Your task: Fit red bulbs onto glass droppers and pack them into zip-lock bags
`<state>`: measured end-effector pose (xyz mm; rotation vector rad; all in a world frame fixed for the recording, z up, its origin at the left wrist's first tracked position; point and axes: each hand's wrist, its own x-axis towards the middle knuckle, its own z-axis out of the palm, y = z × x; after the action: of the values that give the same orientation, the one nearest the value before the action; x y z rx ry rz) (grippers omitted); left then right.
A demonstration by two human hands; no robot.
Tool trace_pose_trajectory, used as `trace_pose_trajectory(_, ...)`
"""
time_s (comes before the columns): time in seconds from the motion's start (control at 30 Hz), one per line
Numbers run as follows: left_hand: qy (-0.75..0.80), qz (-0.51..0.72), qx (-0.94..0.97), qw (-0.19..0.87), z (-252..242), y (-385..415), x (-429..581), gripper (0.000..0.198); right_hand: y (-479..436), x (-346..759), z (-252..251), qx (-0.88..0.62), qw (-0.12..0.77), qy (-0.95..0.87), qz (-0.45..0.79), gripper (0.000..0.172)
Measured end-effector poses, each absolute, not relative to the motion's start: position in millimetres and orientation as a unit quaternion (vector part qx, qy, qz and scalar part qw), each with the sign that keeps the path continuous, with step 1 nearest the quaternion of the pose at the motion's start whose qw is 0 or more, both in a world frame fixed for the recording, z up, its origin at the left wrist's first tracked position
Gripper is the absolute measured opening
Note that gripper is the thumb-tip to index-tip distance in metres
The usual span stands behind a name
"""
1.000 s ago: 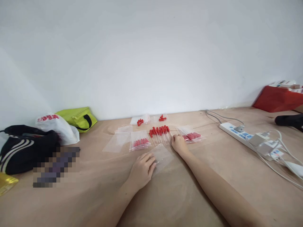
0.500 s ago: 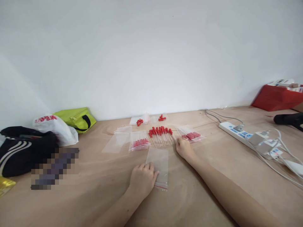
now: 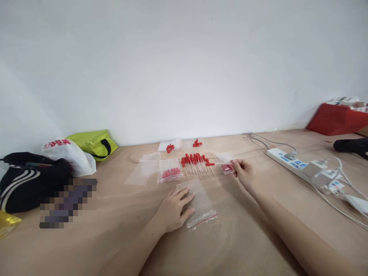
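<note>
My left hand point(image 3: 178, 209) lies with its fingers spread on a clear zip bag point(image 3: 202, 203) near the table's middle. Pinched in my right hand point(image 3: 242, 171) is the thin end of a red-tipped stick point(image 3: 218, 164), its red tip pointing left. Behind the clear bag, several red-tipped sticks point(image 3: 195, 165) are fanned out on the table. To their left is a bag with red-tipped items point(image 3: 170, 174); another such bag point(image 3: 227, 167) lies partly hidden behind my right hand. A flat clear bag point(image 3: 143, 168) rests further left.
Two small bags with red pieces point(image 3: 170, 147) lie near the wall. A white power strip point(image 3: 296, 165) with plugs and cables is at the right, with a red bag point(image 3: 336, 119) beyond. Black point(image 3: 31, 184), white point(image 3: 69, 155) and lime point(image 3: 92, 143) bags stand left.
My right hand has moved right and up, drawing a red-tipped stick away from the fan. My left hand's fingers have spread, and the clear bag under them has turned, its zip end now further right.
</note>
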<state>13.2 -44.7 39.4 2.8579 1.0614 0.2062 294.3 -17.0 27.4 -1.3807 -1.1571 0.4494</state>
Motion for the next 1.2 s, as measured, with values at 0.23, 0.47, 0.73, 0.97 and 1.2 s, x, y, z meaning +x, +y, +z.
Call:
trace_pose_trajectory(0.23,0.516,0.075,0.845,-0.121,34,-79,51,0.044,-29,302,64,-0.571,0.585,-0.504,0.279,0.043)
trace_pose_trajectory(0.47,0.316,0.131,0.939,0.019,43,-53,28,0.035,-19,286,30,-0.564,0.498,-0.620,0.222,0.037)
trace_pose_trajectory(0.73,0.403,0.056,0.908,0.104,30,-54,21,0.047,-29,275,7,-0.487,0.378,-0.767,0.177,0.040)
trace_pose_trajectory(0.97,0.467,0.054,0.877,0.094,29,-60,27,0.049,-43,309,12,-0.461,0.265,-0.833,0.153,0.034)
trace_pose_trajectory(1.2,0.466,0.051,0.878,0.097,29,-59,27,0.049,-40,309,7,-0.464,0.224,-0.851,0.105,0.032)
